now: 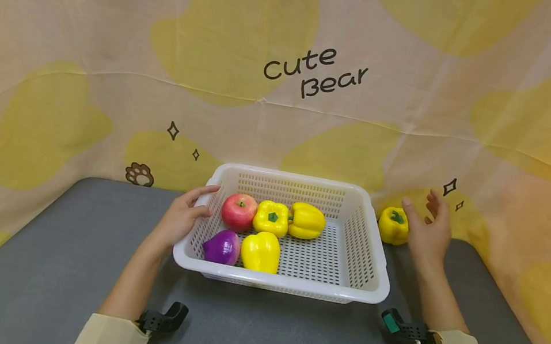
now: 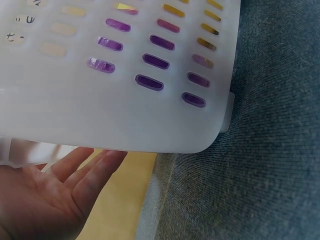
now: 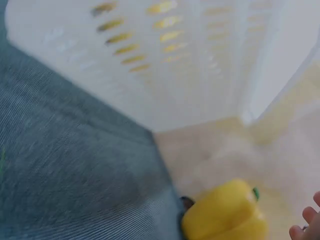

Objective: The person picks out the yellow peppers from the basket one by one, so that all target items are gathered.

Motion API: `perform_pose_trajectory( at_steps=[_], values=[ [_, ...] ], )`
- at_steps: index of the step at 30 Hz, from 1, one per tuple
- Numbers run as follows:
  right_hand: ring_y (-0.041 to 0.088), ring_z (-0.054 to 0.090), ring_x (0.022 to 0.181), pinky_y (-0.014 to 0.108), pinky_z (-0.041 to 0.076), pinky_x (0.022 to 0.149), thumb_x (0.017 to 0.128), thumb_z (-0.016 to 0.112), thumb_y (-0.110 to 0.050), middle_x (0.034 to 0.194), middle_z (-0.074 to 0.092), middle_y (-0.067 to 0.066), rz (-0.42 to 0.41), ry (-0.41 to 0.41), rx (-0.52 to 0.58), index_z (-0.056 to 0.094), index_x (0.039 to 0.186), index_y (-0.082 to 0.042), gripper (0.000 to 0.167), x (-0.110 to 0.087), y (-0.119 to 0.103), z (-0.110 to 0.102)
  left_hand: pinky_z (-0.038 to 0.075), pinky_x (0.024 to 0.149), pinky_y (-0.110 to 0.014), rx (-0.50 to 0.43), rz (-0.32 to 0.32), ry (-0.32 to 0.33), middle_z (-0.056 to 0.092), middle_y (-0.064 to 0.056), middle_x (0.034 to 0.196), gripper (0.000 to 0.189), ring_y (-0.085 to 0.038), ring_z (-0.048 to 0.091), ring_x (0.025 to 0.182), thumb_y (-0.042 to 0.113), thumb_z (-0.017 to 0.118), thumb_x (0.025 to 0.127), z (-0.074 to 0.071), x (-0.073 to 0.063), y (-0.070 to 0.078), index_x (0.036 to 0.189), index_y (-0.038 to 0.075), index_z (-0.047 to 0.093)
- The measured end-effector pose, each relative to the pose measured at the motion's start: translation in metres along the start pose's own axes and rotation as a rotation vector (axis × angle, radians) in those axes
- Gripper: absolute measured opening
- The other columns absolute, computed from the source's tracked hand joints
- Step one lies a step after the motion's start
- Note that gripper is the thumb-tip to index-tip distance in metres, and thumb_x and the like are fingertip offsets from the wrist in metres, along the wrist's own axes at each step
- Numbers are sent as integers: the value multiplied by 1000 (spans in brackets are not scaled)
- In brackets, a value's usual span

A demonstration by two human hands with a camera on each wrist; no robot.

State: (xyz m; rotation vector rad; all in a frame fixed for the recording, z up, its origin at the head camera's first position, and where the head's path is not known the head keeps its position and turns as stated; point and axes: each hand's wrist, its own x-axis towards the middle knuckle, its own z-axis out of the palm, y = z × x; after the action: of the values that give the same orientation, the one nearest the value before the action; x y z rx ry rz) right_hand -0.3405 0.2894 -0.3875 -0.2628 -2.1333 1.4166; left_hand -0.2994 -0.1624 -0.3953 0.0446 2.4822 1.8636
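A white plastic basket (image 1: 292, 283) stands on the dark grey table. Inside it lie a red apple (image 1: 239, 212), a purple onion-like vegetable (image 1: 222, 247) and several yellow bell peppers, one (image 1: 261, 251) close to the near wall. My left hand (image 1: 181, 219) rests on the basket's left rim, and in the left wrist view its fingers (image 2: 95, 175) look extended against the outer side. Outside the basket, right of it, sits another yellow bell pepper (image 1: 394, 226). Just right of that pepper is my right hand (image 1: 429, 233), raised, fingers apart and holding nothing.
Behind the table hangs a patterned cloth (image 1: 239, 132), close to the basket's far side. The grey tabletop (image 1: 254, 332) runs in front of the basket. Each wrist wears a black strap, such as the left strap (image 1: 163, 318).
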Motion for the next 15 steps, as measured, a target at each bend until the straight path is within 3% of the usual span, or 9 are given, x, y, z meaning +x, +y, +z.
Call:
perform_pose_trajectory(
  at_steps=[15],
  values=[
    [25,47,140,48,38,121,96,67,-30,154,48,6,-117,-69,53,43,152,-18,62,-10,-38,-1,59,86,-33,7,9,0,44,-24,154,58,-39,58,124,7,48,97,0,1,-1,154,13,42]
  ],
)
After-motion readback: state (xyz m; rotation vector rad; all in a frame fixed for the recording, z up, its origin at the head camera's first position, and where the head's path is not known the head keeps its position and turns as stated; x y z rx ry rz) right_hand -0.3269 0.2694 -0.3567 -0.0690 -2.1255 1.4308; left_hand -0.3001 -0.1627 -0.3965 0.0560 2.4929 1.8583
